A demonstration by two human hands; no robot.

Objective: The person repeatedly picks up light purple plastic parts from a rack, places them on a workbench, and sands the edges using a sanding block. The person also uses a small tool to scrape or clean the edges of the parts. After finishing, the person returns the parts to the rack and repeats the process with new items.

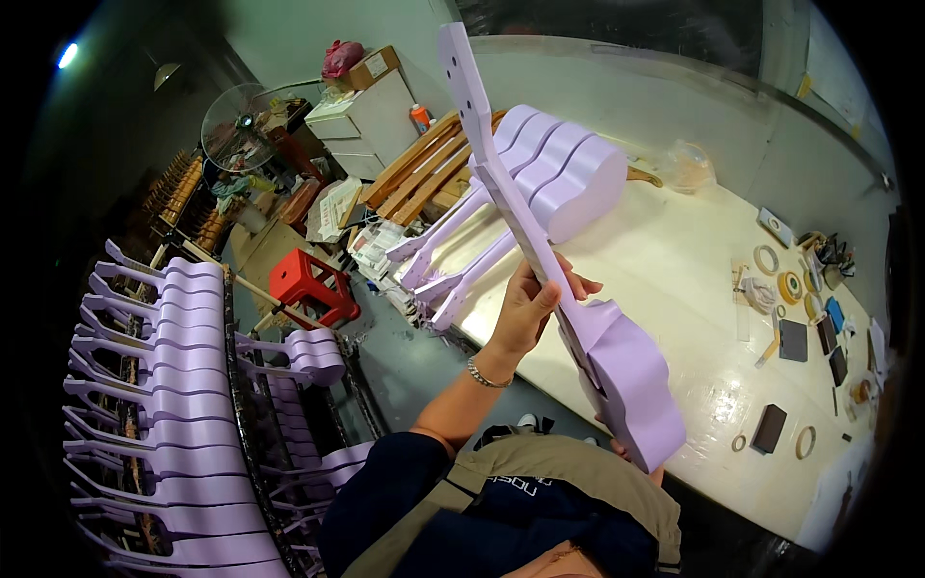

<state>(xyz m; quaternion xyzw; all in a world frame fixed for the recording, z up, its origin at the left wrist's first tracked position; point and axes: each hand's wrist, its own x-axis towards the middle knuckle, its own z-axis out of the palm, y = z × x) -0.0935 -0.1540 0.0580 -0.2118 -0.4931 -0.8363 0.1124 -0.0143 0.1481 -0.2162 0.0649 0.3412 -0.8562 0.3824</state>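
I hold a lilac-painted ukulele (631, 371) up on edge, its headstock pointing up and away and its body low near my chest. My left hand (528, 306) grips the neck just above the body. My right hand (638, 455) is mostly hidden under the body's lower end; only fingertips show there, supporting it. On the white workbench (694, 270) behind, three more lilac ukuleles (559, 173) lie side by side on edge.
A rack (164, 385) of several lilac ukuleles stands at my left, a smaller group (308, 352) beside it. A red stool (308, 284) stands on the floor. Tape rolls (790, 286) and dark sanding blocks (769, 429) lie on the bench's right. Wooden strips (424, 164) lean at the back.
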